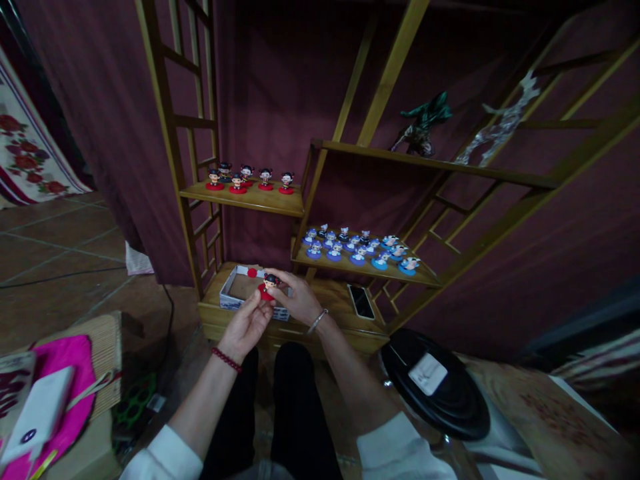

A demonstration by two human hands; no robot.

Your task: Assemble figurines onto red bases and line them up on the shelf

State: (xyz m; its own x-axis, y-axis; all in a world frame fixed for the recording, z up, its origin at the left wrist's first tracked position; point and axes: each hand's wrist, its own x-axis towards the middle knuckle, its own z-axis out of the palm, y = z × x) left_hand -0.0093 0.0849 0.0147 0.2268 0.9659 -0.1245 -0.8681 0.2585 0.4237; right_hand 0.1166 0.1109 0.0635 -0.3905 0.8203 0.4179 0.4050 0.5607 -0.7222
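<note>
A small doll figurine (271,283) with black hair and a red round base is held between my two hands. My left hand (250,321) grips its red base from the lower left. From the right, my right hand (299,297) has its thumb and fingers closed around the figurine's head and side. Just behind and below them stands an open box (231,303) with a blue-and-white patterned side, and a red round piece (252,273) shows at its far edge. Part of the box is hidden by my hands.
Several red-based figurines (237,184) stand on the upper left shelf (270,201). Several blue and purple figurines (359,255) fill the middle shelf. A phone (361,302) lies on the lower board. A black-lidded bin (435,387) stands at right, a white power bank (40,413) at left.
</note>
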